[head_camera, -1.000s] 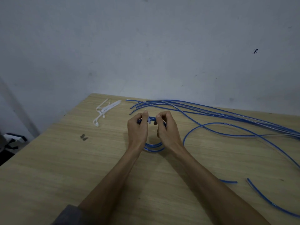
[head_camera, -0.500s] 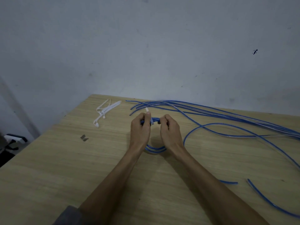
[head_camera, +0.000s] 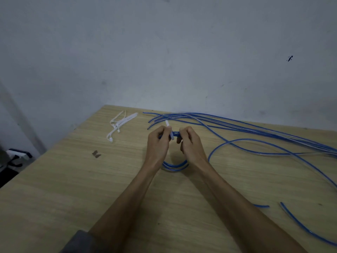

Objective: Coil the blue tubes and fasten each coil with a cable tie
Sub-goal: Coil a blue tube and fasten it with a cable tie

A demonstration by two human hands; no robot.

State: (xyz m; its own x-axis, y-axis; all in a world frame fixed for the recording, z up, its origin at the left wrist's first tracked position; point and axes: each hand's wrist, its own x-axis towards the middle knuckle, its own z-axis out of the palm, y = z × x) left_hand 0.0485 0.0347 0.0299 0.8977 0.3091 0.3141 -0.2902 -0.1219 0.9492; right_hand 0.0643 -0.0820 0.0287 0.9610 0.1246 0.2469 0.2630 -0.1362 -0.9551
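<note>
Where tubes sprawl, wooden table (head_camera: 54, 198).

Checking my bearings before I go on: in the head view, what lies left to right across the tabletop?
Spare white cable ties → left hand → cable tie on the blue coil → right hand → loose blue tubes.

no text, label, brand or number can be read anywhere. the blue tubes (head_camera: 255, 132), the white cable ties (head_camera: 120, 123), the worktop (head_camera: 73, 189) and the wall (head_camera: 164, 52) show no legible marking.
</note>
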